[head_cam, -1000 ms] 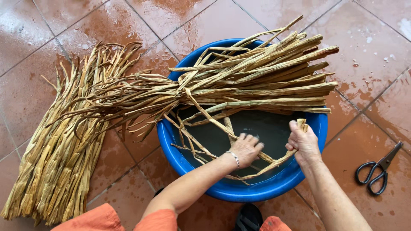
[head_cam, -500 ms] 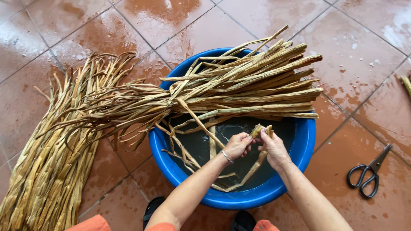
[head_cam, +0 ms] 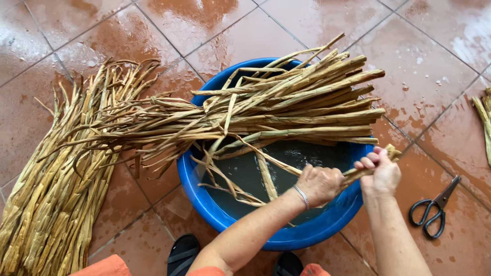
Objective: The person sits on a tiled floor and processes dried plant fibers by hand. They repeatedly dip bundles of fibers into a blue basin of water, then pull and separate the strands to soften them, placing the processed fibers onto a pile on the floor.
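Wet reddish floor tiles [head_cam: 215, 20] all around, with a blue tub [head_cam: 204, 202] of dark water in the middle. Both forearms reach in from the bottom edge, elbows cut off. Left hand [head_cam: 319, 184] and right hand [head_cam: 381, 171] are both closed tight on one wet reed strip [head_cam: 266, 176], which runs from the water up over the tub's right rim. Part of the strip is hidden inside the fists. A reed bundle [head_cam: 286, 110] lies across the tub, a bigger pile [head_cam: 56, 204] sits left, and scissors [head_cam: 434, 209] lie right.
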